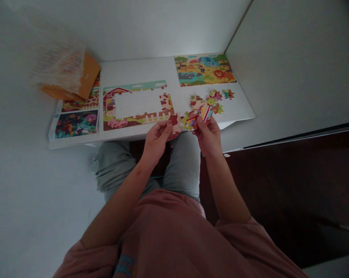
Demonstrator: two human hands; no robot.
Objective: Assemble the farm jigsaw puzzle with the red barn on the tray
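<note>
White table [235, 110], two hands [157, 141] [209, 141] holding pieces [206, 112], one partial puzzle [136, 119]

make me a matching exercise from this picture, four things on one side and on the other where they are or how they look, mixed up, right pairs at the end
Column one
1. Lion puzzle
2. Farm puzzle
3. Orange box
4. Right hand

Column two
A. A border around a blank middle
B. Pinching colourful pieces near the front edge of the white table
C. Filled in right across, at the back right of the table
D. At the left end of the table, with clear plastic against it

Right pairs: 1-C, 2-A, 3-D, 4-B
</note>
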